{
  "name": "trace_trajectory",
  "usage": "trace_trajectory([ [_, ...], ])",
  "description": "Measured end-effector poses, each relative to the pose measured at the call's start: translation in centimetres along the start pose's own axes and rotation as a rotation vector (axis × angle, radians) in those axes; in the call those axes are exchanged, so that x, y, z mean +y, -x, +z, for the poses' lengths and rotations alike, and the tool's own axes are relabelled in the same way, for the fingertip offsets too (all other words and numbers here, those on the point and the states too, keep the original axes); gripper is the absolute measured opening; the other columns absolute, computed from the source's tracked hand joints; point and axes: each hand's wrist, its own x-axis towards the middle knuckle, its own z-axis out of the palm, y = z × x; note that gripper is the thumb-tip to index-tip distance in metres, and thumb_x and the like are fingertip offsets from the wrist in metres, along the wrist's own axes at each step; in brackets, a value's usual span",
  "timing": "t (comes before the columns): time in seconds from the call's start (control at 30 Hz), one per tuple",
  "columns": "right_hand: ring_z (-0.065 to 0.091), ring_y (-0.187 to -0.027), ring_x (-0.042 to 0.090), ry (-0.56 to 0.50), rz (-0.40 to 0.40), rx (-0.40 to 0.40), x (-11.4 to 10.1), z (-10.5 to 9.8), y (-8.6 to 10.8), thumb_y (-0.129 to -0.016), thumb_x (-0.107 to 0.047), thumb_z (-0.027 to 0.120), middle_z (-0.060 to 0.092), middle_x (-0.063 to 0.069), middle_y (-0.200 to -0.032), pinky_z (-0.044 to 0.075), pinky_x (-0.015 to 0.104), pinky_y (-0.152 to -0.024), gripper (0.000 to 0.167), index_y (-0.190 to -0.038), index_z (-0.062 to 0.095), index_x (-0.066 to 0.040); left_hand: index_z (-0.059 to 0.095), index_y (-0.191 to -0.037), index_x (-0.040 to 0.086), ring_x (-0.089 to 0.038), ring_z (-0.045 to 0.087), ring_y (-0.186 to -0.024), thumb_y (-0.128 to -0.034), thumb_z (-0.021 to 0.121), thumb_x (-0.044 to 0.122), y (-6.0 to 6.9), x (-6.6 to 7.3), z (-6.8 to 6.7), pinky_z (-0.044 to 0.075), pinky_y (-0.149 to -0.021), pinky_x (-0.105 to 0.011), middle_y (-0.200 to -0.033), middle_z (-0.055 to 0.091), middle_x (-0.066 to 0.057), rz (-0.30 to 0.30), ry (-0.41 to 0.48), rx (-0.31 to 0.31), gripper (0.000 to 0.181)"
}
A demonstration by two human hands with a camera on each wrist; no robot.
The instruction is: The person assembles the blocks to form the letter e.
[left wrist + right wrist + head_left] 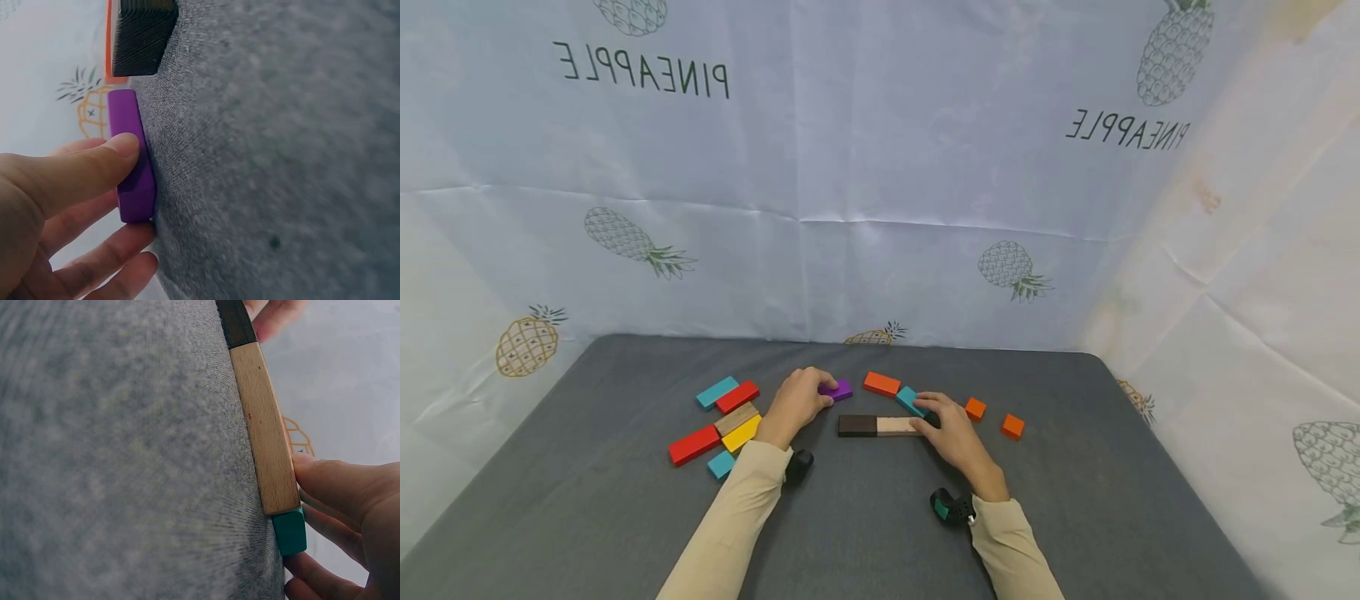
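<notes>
My left hand [796, 407] pinches a purple block [134, 175] between thumb and fingers, low over the grey cloth. To its right lies a row made of a dark brown block [857, 426] and a pale wooden block [897, 427], end to end. A dark teal block [290, 532] continues that row, meeting the pale block's end. My right hand [953, 429] curves around this teal block, its thumb near the pale block and other fingers at the far side. Just behind the right fingertips lies a light blue block [908, 401], beside an orange block [882, 383].
Left of my left arm lies a group of blocks: red [694, 445], yellow [742, 433], brown wooden [737, 417] and others in blue and red. Two small orange blocks [975, 408] lie beyond my right hand. A pineapple-print curtain [880, 167] hangs behind the grey table [865, 533].
</notes>
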Motion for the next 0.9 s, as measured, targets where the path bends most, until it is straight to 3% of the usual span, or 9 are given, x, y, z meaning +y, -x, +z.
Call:
trace_trajectory([
  [0.9,0.052,-0.129,0.036,0.004,0.005,-0.005,0.2,0.1,-0.1,-0.093,-0.019,0.070,0.057,0.013,-0.140,0.044,0.055,-0.104,0.038,-0.127,0.067,-0.003,0.075,-0.113,0.012,-0.029,0.066,-0.104,-0.0884,0.074,0.010,-1.8,1.5,1.1,0.053,-0.093,-0.048,-0.121,0.071,-0.012,-0.021,-0.029,0.016,0.025],
])
